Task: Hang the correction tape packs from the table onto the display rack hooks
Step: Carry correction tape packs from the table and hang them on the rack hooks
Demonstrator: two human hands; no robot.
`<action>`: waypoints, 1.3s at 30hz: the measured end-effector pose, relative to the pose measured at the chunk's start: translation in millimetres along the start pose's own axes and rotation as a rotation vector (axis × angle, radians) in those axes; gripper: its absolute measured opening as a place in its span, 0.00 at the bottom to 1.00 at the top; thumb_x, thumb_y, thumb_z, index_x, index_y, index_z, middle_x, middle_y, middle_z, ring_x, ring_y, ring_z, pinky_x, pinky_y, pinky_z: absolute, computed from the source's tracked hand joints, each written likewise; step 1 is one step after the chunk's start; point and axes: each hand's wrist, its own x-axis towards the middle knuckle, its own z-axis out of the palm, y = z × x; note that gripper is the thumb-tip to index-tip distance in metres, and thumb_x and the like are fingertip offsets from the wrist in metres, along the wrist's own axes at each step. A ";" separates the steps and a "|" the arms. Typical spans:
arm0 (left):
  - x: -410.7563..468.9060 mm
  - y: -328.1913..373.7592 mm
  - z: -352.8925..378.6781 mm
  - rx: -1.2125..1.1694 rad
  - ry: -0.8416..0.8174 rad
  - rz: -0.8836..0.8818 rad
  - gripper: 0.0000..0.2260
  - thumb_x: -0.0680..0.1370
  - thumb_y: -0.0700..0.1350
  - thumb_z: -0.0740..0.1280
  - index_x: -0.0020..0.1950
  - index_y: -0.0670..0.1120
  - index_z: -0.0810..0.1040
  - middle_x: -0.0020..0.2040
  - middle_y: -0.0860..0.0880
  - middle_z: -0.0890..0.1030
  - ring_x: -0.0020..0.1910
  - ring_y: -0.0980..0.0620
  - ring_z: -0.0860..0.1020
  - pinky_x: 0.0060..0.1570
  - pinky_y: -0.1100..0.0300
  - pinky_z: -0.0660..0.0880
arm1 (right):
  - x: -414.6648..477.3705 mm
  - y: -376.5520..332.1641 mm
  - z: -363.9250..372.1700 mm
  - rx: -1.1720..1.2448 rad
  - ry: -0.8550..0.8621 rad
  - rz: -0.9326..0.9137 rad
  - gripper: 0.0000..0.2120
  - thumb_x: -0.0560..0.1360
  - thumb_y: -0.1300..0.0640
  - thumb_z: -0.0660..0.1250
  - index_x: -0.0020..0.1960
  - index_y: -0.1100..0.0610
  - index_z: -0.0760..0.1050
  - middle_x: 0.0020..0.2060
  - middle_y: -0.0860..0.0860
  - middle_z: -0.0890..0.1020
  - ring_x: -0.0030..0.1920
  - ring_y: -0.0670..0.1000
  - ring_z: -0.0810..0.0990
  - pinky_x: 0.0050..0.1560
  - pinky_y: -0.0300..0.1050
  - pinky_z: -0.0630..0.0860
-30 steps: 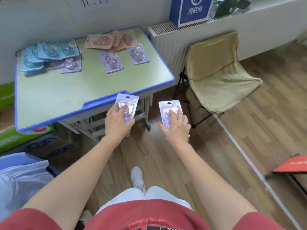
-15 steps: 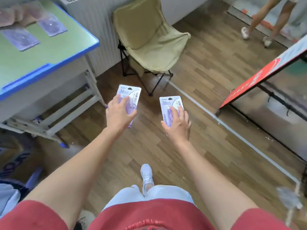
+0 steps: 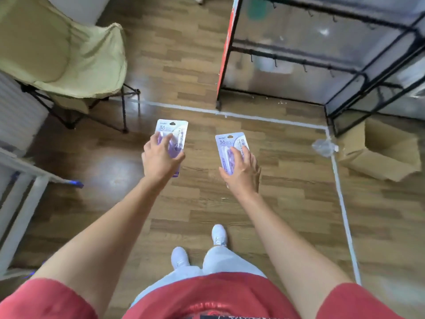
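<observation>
The first pack [image 3: 173, 132] is gripped low by the left hand [image 3: 161, 161], the second pack [image 3: 230, 143] by the right hand [image 3: 241, 172]. The hang holes [image 3: 172, 123] are kept clear beyond each hand, presumably for hooking.

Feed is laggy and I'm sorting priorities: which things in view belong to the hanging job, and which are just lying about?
Job:
left hand, gripping the left pack
right hand, gripping the right pack
display rack with its hooks

Lying about:
folding chair
cardboard box
crumpled plastic wrap
</observation>
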 end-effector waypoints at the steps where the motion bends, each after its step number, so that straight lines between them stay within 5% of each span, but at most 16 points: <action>1: -1.5 16.8 8.2 0.007 -0.013 0.032 0.23 0.74 0.51 0.70 0.68 0.51 0.72 0.74 0.46 0.63 0.69 0.42 0.64 0.65 0.50 0.62 | -2.3 16.3 -7.4 0.001 0.013 0.031 0.30 0.75 0.46 0.67 0.73 0.51 0.63 0.76 0.53 0.57 0.72 0.57 0.59 0.65 0.51 0.59; 10: -8.3 184.4 97.0 0.027 -0.071 0.236 0.26 0.74 0.50 0.70 0.71 0.49 0.69 0.74 0.45 0.63 0.69 0.40 0.64 0.66 0.49 0.62 | 9.0 172.3 -82.1 0.074 0.134 0.231 0.29 0.75 0.46 0.66 0.73 0.50 0.62 0.76 0.52 0.55 0.72 0.57 0.57 0.66 0.52 0.58; 20: 4.5 377.9 172.6 -0.069 0.081 0.325 0.26 0.74 0.50 0.70 0.71 0.49 0.70 0.73 0.44 0.64 0.68 0.39 0.65 0.66 0.48 0.63 | 94.7 327.1 -212.5 0.011 0.306 0.128 0.29 0.76 0.47 0.65 0.74 0.51 0.62 0.76 0.52 0.55 0.72 0.56 0.56 0.66 0.52 0.59; 35: 159.2 580.0 115.4 -0.117 0.285 0.519 0.27 0.75 0.52 0.69 0.73 0.51 0.67 0.75 0.46 0.61 0.71 0.42 0.61 0.68 0.48 0.60 | 312.1 325.7 -393.5 0.020 0.703 -0.061 0.29 0.75 0.48 0.66 0.73 0.52 0.63 0.76 0.55 0.58 0.74 0.59 0.58 0.67 0.55 0.63; 39: 200.8 613.3 102.3 -0.152 0.325 0.555 0.28 0.74 0.52 0.70 0.73 0.52 0.67 0.75 0.46 0.62 0.72 0.43 0.61 0.68 0.49 0.61 | 365.8 311.6 -417.6 0.042 0.822 -0.147 0.31 0.68 0.51 0.75 0.68 0.57 0.71 0.70 0.61 0.69 0.66 0.66 0.70 0.59 0.61 0.73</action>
